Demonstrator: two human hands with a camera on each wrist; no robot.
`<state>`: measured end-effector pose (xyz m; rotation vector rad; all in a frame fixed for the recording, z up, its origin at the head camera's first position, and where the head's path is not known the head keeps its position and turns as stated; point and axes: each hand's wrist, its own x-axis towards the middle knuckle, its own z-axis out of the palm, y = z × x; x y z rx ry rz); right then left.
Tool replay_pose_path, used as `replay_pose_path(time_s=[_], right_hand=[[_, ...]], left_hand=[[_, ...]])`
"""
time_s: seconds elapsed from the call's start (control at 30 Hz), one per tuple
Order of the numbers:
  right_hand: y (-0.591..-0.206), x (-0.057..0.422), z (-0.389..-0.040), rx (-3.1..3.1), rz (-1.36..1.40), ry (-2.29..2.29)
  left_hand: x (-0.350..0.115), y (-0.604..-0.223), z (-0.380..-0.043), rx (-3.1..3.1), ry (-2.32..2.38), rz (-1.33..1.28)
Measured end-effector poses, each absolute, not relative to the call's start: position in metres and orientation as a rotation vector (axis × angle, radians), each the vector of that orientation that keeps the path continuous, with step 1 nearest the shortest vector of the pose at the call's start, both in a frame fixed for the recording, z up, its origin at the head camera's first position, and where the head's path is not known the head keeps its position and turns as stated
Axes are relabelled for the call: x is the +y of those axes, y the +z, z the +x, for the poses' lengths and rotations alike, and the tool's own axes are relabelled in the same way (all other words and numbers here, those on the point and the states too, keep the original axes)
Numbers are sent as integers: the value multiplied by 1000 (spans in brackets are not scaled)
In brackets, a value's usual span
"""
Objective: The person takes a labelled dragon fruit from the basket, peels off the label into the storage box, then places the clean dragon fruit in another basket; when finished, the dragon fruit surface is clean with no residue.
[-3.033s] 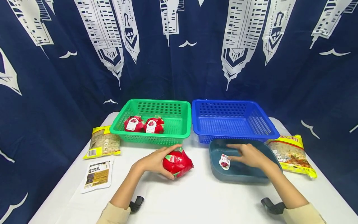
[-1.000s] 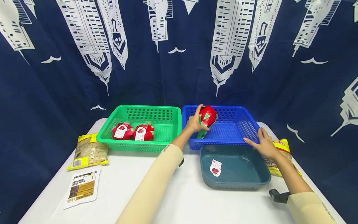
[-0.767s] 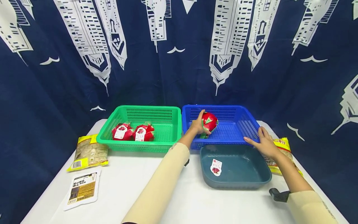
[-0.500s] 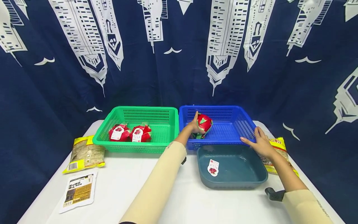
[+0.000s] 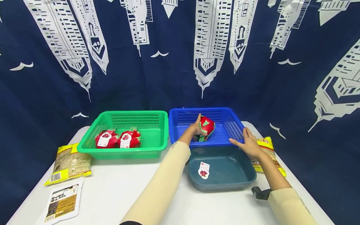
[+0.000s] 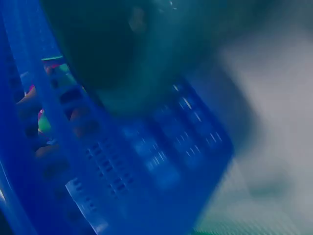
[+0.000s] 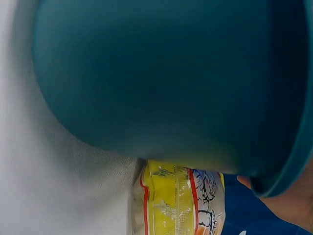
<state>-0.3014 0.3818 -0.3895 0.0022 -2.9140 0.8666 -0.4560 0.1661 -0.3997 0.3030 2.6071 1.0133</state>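
In the head view, my left hand [image 5: 198, 127] grips a red dragon fruit [image 5: 207, 125] with green scale tips, low inside the left part of the blue basket [image 5: 182, 124]. The hand hides the fruit's left side. At that basket's front right corner, my right hand [image 5: 249, 146] rests on the rim, thumb stretched along the front and fingers at the right side. Just in front, a white label with a dragon fruit picture [image 5: 203, 170] lies in the dark teal basin [image 5: 222, 187]. Through the basket's slots, the left wrist view shows parts of fingers.
On the left stands a green basket [image 5: 123, 152] holding two labelled dragon fruits [image 5: 130, 138]. A yellow food bag [image 5: 71, 164] and a white packet [image 5: 63, 201] lie at the table's left. Another yellow bag [image 7: 181, 200] lies beside the basin on the right.
My left hand has carried the dragon fruit from in front of the green basket down into the blue one. My right hand has moved from above the basin to the blue basket's corner.
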Motion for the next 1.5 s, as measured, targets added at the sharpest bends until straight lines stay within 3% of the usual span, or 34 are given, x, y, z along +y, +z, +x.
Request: replay_pose_path(time_s=[0.23,0.63,0.87,1.0,1.1,1.3,1.5], right_hand=[[-390,378,-304,-2906,20,860],[-391,383,-301,-2908,-13,851],[-391,381,-301,-2902,-4,875],[-388,385,-299,-2899,-3,912],[-388,386,-299,-2908,1,942],[-380,384,-303,-2947,27,944],[-370,376,-305,-3011,55,850]], left_hand=[[216,-458,-524,2492,1101,333],[220,-389,-429,2588,992,510],[210,-392,-433,2593,937,522],[207,-414,-465,2418,1145,550],[188,-413,-475,2316,1238,606],[117,-332,-415,2444,1143,836],[26,-295,-373,2766,1221,952]])
